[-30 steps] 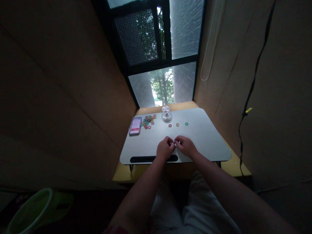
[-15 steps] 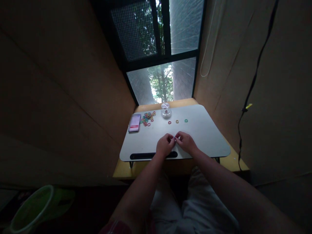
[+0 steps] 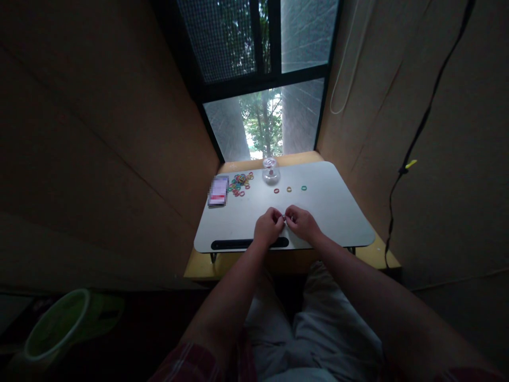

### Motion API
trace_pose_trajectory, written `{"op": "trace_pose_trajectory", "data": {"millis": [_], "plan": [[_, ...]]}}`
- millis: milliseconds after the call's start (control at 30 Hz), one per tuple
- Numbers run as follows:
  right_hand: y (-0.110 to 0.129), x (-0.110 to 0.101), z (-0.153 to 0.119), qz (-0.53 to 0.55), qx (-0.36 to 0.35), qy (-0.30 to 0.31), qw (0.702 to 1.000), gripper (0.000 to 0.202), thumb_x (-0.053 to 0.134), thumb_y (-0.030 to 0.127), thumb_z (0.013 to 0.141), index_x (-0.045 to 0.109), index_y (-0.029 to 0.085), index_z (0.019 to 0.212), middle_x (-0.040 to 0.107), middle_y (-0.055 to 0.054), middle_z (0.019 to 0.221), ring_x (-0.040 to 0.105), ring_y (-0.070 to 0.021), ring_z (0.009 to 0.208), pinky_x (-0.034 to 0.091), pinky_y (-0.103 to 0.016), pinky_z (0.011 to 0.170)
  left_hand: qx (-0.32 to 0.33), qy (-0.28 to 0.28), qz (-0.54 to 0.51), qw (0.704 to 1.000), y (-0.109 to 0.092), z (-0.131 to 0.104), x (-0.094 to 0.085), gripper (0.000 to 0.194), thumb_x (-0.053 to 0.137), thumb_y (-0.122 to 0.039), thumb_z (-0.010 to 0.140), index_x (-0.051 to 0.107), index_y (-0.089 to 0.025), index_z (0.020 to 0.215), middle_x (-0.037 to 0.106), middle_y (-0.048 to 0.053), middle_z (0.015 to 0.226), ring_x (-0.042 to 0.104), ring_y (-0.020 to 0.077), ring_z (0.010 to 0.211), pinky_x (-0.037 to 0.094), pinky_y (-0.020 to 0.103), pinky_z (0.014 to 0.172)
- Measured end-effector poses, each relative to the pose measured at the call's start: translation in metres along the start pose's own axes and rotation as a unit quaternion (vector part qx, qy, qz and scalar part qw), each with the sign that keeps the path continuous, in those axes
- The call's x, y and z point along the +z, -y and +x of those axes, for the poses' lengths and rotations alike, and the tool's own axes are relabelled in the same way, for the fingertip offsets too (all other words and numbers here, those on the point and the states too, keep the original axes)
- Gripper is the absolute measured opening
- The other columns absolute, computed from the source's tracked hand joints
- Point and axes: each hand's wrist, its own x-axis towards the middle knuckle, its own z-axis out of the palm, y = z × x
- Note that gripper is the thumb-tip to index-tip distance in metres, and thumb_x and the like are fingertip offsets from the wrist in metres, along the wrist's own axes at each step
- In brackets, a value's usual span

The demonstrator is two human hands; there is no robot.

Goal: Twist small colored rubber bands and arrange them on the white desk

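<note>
Over the near middle of the white folding table [image 3: 238,228], my left hand [image 3: 269,226] and my right hand [image 3: 302,224] meet fingertip to fingertip. Both are closed in a pinch. Whatever lies between the fingertips is tiny and mostly hidden, so I cannot name it. Beyond the hands, a red ring [image 3: 277,191], a yellow ring [image 3: 289,189] and a green ring [image 3: 304,188] lie in a spaced row. Farther left is a loose pile of small coloured rings [image 3: 240,181]. A clear round jar [image 3: 271,172] stands between the pile and the row, near the far edge.
A phone [image 3: 218,191] with a blurred screen lies at the table's left edge. A black slot [image 3: 233,244] runs along the front. Behind the table is a window [image 3: 262,124]. A dark cable [image 3: 417,127] hangs at right; a green basket [image 3: 58,324] is low at left.
The whole scene has shifted slightly upward in view as the camera tilts. My hands stay together at the same place over the table, with only small finger movement. The rings have not moved.
</note>
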Motion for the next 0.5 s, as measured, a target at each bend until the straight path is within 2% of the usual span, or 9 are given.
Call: {"op": "trace_pose_trajectory", "data": {"millis": [267,500], "plan": [[-0.0023,0.0015,-0.0002,0.021,-0.013,0.009,1.000,0.023,0.052,0.021,0.077,0.062,0.019,0.097,0.064,0.000,0.073,0.052,-0.0109,0.056,0.041,-0.023,0.059,-0.023,-0.008,-0.003,1.000,-0.0016,0.0009,-0.0011,0.012,0.056,-0.031,0.082,0.058,-0.020,0.086,0.064,0.000,0.074,0.057,0.0123,0.066,0.039,0.024,0.063],[-0.0038,0.0018,0.0015,0.010,-0.024,0.009,1.000,0.012,0.053,0.021,0.078,0.064,0.019,0.082,0.064,-0.001,0.073,0.052,-0.0118,0.059,0.040,-0.023,0.059,-0.021,-0.025,0.014,0.999,0.0010,0.0025,0.0013,0.013,0.056,-0.033,0.082,0.058,-0.020,0.085,0.065,0.000,0.076,0.059,0.0132,0.068,0.040,0.024,0.064]]}}
